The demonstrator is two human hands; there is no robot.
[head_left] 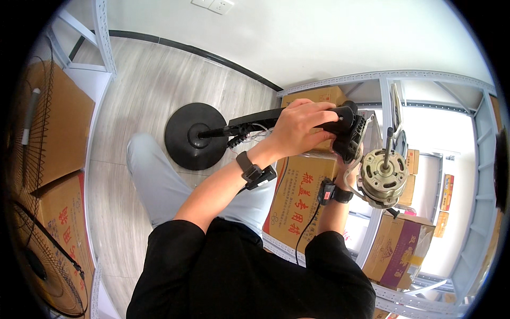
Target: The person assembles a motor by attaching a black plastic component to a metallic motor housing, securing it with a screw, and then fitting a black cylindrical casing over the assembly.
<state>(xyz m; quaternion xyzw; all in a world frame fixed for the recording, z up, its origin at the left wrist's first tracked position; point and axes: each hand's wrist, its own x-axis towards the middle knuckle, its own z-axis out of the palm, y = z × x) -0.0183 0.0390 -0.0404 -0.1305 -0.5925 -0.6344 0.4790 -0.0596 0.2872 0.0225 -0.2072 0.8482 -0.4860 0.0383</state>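
Observation:
A pedestal fan without its blades or cage leans across in front of me, from its round black base (186, 151) on the floor along its black pole (255, 119). At its upper end, my left hand (304, 126) is wrapped over the black neck housing (340, 121). Beside that housing hangs the bare metal motor (382, 178), its shaft pointing up and a cable running to it. My right hand (342, 169) is behind the housing and motor. Its fingers are mostly hidden. Loose wires and a coiled black cord (237, 140) lie along the pole.
Metal shelving (396, 74) with cardboard boxes (297, 196) stands close on the right. At left are a wire fan guard (40, 133) and more boxes (66, 212) on a shelf. A white wall (255, 37) with a black skirting (212, 60) bounds the far side.

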